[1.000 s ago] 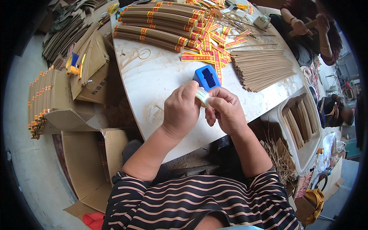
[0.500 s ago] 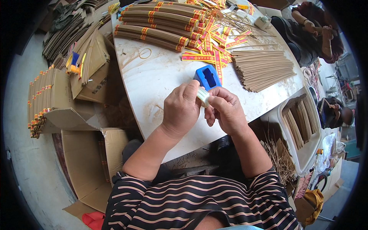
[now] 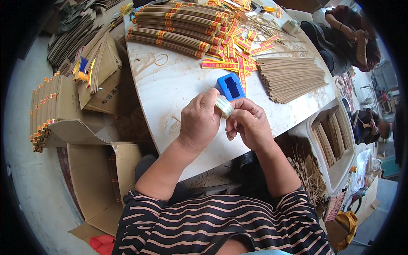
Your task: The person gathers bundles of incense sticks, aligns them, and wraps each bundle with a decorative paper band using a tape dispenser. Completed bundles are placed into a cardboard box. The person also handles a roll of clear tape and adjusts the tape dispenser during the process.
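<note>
Between my two hands is a small roll of clear tape (image 3: 224, 106), pale with a printed band. My left hand (image 3: 199, 118) is closed around its left side. The thumb and fingers of my right hand (image 3: 250, 121) pinch at the roll's right edge. Whether a loose tape end lies between them is too small to tell. Just beyond the roll, a blue plastic tape dispenser (image 3: 230, 86) with an open slot rests on the white table (image 3: 170, 102).
Bundled incense sticks (image 3: 174, 21) with red-yellow bands lie at the far left of the table. Paper labels (image 3: 231, 55) spread beside loose sticks (image 3: 293, 76). Cardboard boxes (image 3: 91, 182) stand left, a white bin of sticks (image 3: 314, 157) right. Another person's hands (image 3: 355, 36) show far right.
The tape roll has turned between my fingers, so more of its printed side shows. Both my hands stay nearly in place. At the far right, the other person's hands have moved.
</note>
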`<state>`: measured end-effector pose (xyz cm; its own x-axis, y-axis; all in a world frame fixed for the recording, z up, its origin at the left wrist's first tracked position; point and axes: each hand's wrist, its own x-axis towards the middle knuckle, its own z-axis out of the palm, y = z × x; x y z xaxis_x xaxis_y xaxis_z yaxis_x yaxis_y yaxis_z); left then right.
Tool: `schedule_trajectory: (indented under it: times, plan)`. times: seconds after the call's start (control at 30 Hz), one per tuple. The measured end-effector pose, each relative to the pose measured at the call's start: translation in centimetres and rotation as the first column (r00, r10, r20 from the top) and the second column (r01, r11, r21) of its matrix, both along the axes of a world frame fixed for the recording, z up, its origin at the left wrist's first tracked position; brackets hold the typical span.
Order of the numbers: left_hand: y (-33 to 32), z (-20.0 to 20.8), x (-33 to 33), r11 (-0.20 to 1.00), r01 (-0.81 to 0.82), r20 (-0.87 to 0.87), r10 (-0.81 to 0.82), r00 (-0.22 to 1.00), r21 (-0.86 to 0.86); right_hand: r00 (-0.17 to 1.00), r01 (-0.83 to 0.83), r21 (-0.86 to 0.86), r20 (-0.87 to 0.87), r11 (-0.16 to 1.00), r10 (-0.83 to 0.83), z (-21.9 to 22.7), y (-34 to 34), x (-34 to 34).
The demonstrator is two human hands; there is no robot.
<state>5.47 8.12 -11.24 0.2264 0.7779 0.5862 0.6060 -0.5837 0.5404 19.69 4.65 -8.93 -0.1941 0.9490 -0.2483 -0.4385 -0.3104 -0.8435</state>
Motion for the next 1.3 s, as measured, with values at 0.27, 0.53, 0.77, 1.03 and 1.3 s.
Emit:
schedule_trajectory:
  times: [0.27, 0.53, 0.77, 1.03, 1.3]
  plan:
    - [-0.1, -0.37, 0.05, 0.998, 0.007, 0.028, -0.006, 1.0, -0.064, 1.0, 0.022, -0.012, -0.02, 1.0, -0.022, -0.54, 0.05, -0.09]
    - [-0.2, -0.4, 0.09, 0.995, 0.003, 0.033, 0.0, 0.999, -0.095, 0.999, 0.025, -0.024, -0.036, 0.999, -0.026, -0.73, 0.03, -0.09]
    - [-0.14, -0.34, 0.14, 0.997, -0.006, 0.027, 0.008, 1.0, -0.079, 0.993, 0.116, -0.068, -0.023, 0.991, -0.118, 0.04, 0.05, -0.73]
    - [-0.21, -0.39, 0.27, 0.998, -0.008, 0.037, 0.01, 0.999, -0.065, 0.998, 0.055, -0.013, -0.042, 0.998, -0.055, -0.64, -0.11, -0.19]
    - [-0.21, -0.34, 0.31, 0.998, 0.005, 0.048, -0.002, 0.999, -0.057, 0.991, 0.133, -0.057, -0.023, 0.989, -0.135, -0.04, -0.14, -0.79]
